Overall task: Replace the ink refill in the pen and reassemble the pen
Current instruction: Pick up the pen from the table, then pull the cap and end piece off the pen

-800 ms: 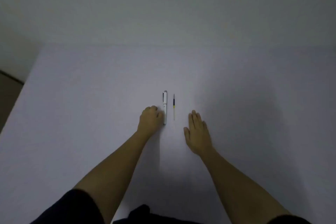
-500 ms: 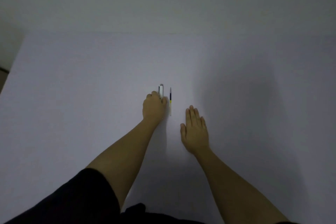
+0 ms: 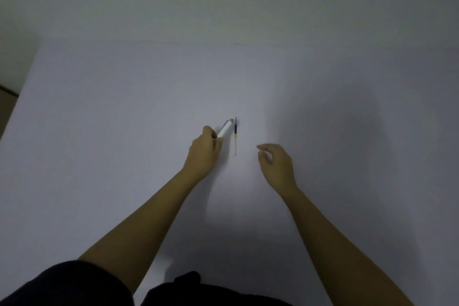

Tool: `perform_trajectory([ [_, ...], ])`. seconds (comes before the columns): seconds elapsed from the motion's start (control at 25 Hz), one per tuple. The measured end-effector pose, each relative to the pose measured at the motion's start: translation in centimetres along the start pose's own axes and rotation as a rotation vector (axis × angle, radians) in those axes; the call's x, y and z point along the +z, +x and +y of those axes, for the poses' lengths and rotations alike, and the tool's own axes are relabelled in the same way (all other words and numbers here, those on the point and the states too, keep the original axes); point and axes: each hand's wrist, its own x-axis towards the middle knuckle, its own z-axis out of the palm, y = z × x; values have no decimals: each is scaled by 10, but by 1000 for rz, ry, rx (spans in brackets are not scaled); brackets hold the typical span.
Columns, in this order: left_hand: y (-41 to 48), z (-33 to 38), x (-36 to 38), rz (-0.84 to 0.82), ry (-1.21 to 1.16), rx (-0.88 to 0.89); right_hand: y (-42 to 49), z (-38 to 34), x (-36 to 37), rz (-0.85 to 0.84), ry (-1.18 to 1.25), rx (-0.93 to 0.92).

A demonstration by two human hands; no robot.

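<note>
A white pen with a grey end is tilted up and to the right, its lower part gripped in my left hand. Just right of it a thin ink refill lies straight on the white table, dark at its far end, with a yellow band and a clear tube toward me. My right hand hovers to the right of the refill, fingers loosely curled and apart, holding nothing and not touching the refill.
The white table's left edge runs diagonally at the far left, with darker floor beyond it. A plain wall rises behind the table's far edge. Dark clothing shows at the bottom.
My left hand closed on the pen and lifted it, tilting its far end to the right. My right hand rose from lying flat and curled its fingers. The refill stayed in place.
</note>
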Motion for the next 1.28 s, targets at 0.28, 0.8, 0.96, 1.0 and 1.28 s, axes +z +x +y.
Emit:
perform_trajectory([
  [0.28,-38,-3,-4,55,13,310,-8,-56,-11,-74,452,142],
  [0.8,-44,-4,4,130,182,356,-9,-40,-7,100,830,400],
  [0.96,-46,-14,1,112,180,308,1,-10,-8,106,385,426],
  [1.0,-46,-14,1,124,176,306,3,-6,-7,82,280,401],
  [1.28,-46,-6,-2,108,164,256,10,-4,1,71,-25,252],
])
